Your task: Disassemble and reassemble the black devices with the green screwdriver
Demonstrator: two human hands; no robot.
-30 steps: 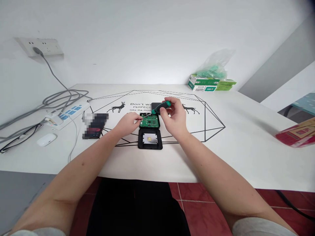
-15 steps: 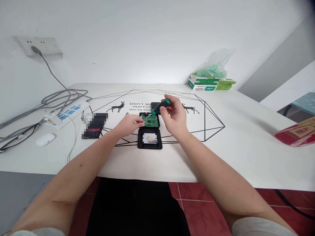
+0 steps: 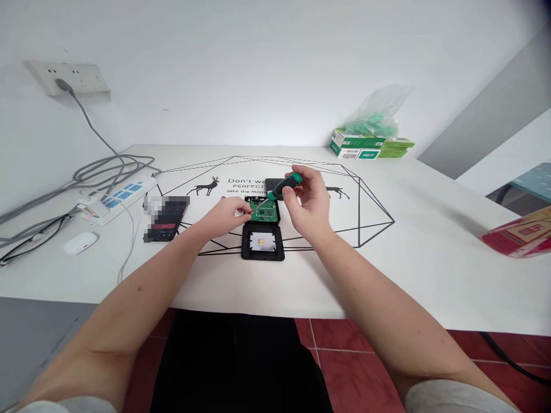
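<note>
A green-and-black screwdriver (image 3: 284,186) is gripped in my right hand (image 3: 310,203), tilted with its shaft running down to the left. Its tip is by the left part of a green circuit board (image 3: 264,213), which sits in a black case. My left hand (image 3: 226,217) is at the left edge of the board, thumb and fingertips pinched together near the screwdriver tip; what they hold, if anything, is too small to make out. In front of the board lies a black square cover (image 3: 263,255) with a silvery plate inside. Another dark piece (image 3: 271,184) lies behind the board, partly hidden.
To the left are a phone (image 3: 169,219), a white earbud case (image 3: 80,243) and a power strip (image 3: 124,198) with grey cables (image 3: 101,169). Green-and-white boxes (image 3: 357,143) under a plastic bag (image 3: 374,117) stand at the back right. A red package (image 3: 519,232) is at the right edge.
My right hand and the screwdriver have shifted very slightly to the right, with the shaft still reaching the board. My left hand stays pinched at the board's left edge.
</note>
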